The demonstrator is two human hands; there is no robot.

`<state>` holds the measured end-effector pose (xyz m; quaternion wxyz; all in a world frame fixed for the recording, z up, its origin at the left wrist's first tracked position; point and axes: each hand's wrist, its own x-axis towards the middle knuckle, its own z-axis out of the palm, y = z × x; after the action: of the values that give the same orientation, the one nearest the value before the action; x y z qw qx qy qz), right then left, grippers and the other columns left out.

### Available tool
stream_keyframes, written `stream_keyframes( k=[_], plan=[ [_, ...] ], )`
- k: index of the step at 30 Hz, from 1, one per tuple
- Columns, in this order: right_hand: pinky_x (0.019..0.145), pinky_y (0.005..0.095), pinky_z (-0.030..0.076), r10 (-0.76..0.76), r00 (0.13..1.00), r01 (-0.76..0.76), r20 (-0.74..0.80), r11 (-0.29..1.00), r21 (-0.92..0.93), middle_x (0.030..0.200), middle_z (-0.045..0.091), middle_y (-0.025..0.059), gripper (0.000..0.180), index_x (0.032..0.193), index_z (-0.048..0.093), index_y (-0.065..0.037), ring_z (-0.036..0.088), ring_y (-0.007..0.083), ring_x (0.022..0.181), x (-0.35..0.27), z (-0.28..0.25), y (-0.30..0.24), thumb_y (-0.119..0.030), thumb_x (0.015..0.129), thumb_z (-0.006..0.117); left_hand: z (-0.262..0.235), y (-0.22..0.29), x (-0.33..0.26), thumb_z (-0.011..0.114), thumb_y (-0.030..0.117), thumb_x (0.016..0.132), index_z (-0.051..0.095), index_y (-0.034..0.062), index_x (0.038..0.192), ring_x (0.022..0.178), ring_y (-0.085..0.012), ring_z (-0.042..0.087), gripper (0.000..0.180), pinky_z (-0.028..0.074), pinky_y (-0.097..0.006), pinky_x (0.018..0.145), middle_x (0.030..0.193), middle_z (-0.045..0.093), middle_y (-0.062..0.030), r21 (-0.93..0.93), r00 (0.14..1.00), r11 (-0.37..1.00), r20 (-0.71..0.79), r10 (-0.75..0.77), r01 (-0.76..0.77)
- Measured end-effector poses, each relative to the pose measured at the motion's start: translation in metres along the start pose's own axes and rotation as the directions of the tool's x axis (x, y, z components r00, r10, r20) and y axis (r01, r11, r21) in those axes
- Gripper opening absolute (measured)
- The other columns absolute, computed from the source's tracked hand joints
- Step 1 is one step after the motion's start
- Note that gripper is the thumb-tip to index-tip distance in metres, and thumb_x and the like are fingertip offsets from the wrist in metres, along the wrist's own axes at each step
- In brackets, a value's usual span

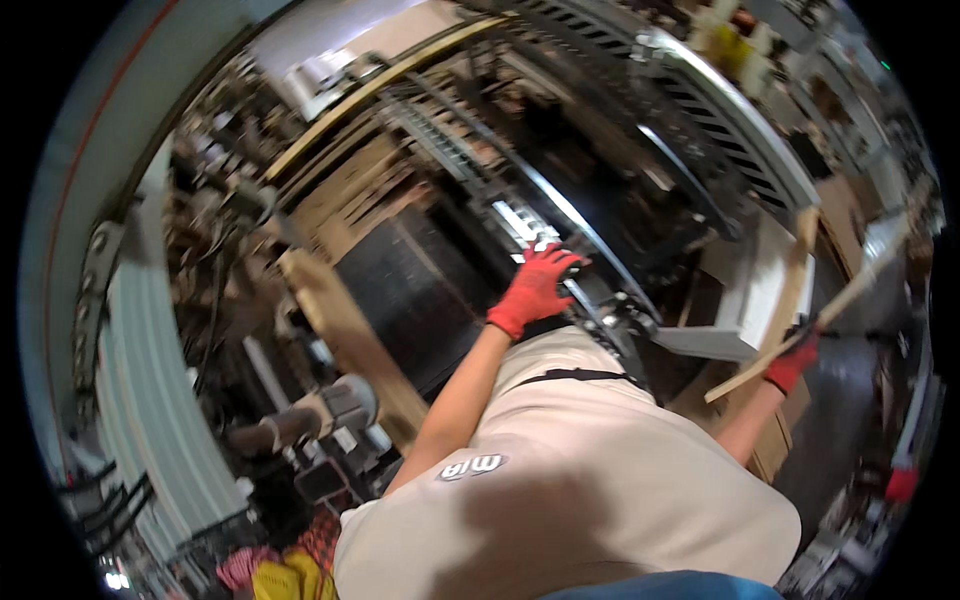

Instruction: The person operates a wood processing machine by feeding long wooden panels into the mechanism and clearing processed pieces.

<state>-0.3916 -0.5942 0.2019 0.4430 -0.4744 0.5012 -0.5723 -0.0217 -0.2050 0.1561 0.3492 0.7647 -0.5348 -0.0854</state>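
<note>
My left hand (538,288), in a red glove with dark fingertips, rests on a bright metal rail (515,222) of the machine in front of my body. Its fingers are apart and bent a little over the metal. Out to the right, my right hand (793,362), gloved the same way, is closed round a long thin wooden strip (862,283). The strip slants from near my right side up toward the far right. Motion blurs parts of the picture.
A dark flat panel (410,290) and a wooden board (350,345) lie left of my left arm. A white box-like part (745,290) stands between the machine and my right hand. Yellow cloth (290,578) is at the lower left.
</note>
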Motion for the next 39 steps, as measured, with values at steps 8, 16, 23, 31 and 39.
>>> stream_keyframes(
  k=[8,16,23,31,39],
  plan=[
    [0.104,0.0453,0.034,-0.076,0.858,-0.326,0.508,0.683,0.654,0.123,0.052,0.016,0.054,0.139,0.034,-0.001,0.051,0.03,0.11,-0.112,0.166,-0.167,-0.034,0.097,0.042,-0.008,0.014,-0.029,0.066,0.032,0.087,0.017,0.0075,0.149,0.123,-0.0175,0.044,0.083,0.033,-0.032,0.106,0.137,0.042,-0.0076,-0.969,0.979,0.243,-0.002,-0.202,0.048],
    [0.087,0.0405,0.042,-0.179,0.463,-0.757,0.868,0.43,0.493,0.098,0.058,0.0108,0.048,0.134,0.043,-0.002,0.052,0.0236,0.084,-0.238,0.236,-0.127,-0.028,0.095,0.047,-0.046,0.002,-0.085,0.052,0.02,0.094,0.034,0.0072,0.142,0.119,-0.0166,0.047,0.052,0.035,-0.031,0.103,0.133,0.047,-0.0056,-0.947,0.632,0.257,-0.321,-0.705,-0.194],
    [0.086,0.0312,0.046,0.036,0.653,-0.511,0.757,0.759,0.405,0.105,0.061,0.0067,0.04,0.128,0.051,-0.007,0.06,0.017,0.093,-0.248,0.268,-0.053,-0.029,0.095,0.047,-0.012,-0.046,-0.24,0.055,0.022,0.092,0.06,0.0064,0.111,0.095,-0.0163,0.058,0.025,0.045,-0.029,0.089,0.102,0.063,-0.0042,-0.898,0.12,0.249,-0.31,-0.943,-0.362],
    [0.052,0.0294,0.04,0.341,0.716,-0.514,0.609,0.848,0.129,0.071,0.054,-0.0005,0.014,0.087,0.054,-0.005,0.05,0.011,0.058,-0.242,0.364,0.103,-0.008,0.078,0.064,0.003,-0.085,-0.317,0.058,0.027,0.092,0.058,0.0065,0.112,0.094,-0.0225,0.059,0.029,0.044,-0.031,0.088,0.102,0.062,-0.0069,-0.795,-0.203,0.524,-0.483,-0.852,-0.307],
    [0.086,0.0426,0.046,0.237,0.868,-0.092,0.436,0.941,-0.326,0.108,0.06,0.0285,0.042,0.109,0.052,0.006,0.059,0.0412,0.1,-0.276,0.467,0.118,-0.026,0.082,0.054,-0.032,-0.1,-0.267,0.062,0.011,0.088,0.058,0.0063,0.107,0.078,-0.0141,0.059,0.02,0.049,-0.026,0.071,0.091,0.06,-0.0032,-0.851,-0.174,0.46,-0.427,-0.887,-0.255]
  ],
)
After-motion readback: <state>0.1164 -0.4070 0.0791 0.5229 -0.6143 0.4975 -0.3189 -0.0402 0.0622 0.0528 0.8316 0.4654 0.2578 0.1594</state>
